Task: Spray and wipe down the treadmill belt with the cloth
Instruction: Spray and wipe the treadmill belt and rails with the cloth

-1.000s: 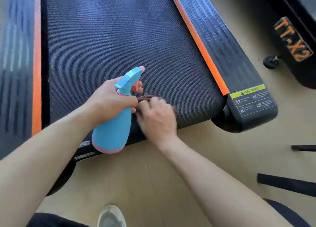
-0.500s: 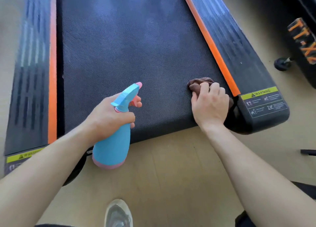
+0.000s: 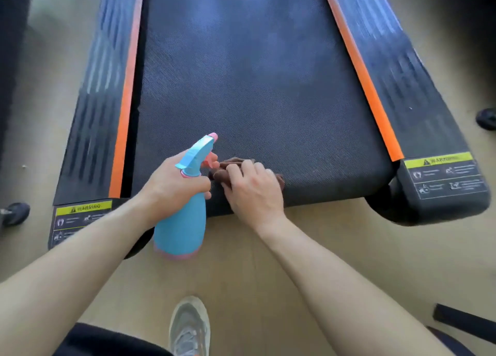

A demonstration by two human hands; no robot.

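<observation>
The floor (image 3: pixel 241 251) is pale wood-look boarding, and the treadmill laid across it fills most of the view. Its belt (image 3: pixel 241 87) is a broad dark sheet with a fine woven grain, running between two black side rails (image 3: pixel 418 92) edged in orange. That grain looks grippy rather than slick, so I'd expect any wipe to drag a little and want firm pressure.

Next in size is the spray bottle (image 3: pixel 182 221), blue plastic with a pink nozzle. It is upright, nozzle aimed up the belt, base hanging over the floor just off the belt's near edge. The left hand (image 3: pixel 174 184) has its fingers wrapped round the neck, below the trigger head. That is the sensible place to hold it, and it is probably light (how full it is I can't tell).

Just beside it, the right hand (image 3: pixel 252 192) lies palm down on the near end of the belt, fingers bent over the brown cloth (image 3: pixel 232 161) bunched beneath. The cloth is almost wholly under that hand. Only a fold shows past the fingertips, and a corner on the little-finger side. It looks soft and limp and would crumple easily, so I'd judge it is best kept wadded under the palm and pressed flat.
</observation>
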